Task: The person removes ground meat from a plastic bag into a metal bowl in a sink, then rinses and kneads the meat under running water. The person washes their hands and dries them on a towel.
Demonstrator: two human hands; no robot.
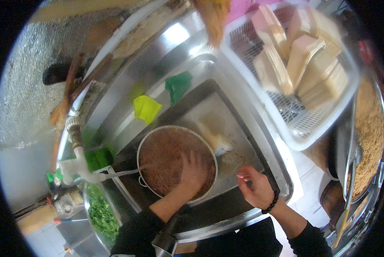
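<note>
My left hand (193,170) is blurred, its fingers spread on the reddish-brown, wet-looking contents (166,147) of a round pot (216,160) with a pale metal rim. What the contents are I cannot tell. The pot stands in a stainless steel sink (211,107). From a white plastic faucet (79,167), a stream of water (124,173) runs into the pot's left side. To the right of the pot, my right hand (254,188) hovers over the sink with fingers curled towards the thumb. Whether anything small is pinched there is unclear. A black beaded bracelet (270,203) circles that wrist.
A white plastic basket (302,141) holding stacks of pale, flat pieces (304,61) stands at upper right. Yellow-green (147,108) and dark green (178,86) cloth-like pieces lie along the sink's far side. Chopped greens (100,208) fill a bowl at left. Tan crumbly food (368,135) sits far right.
</note>
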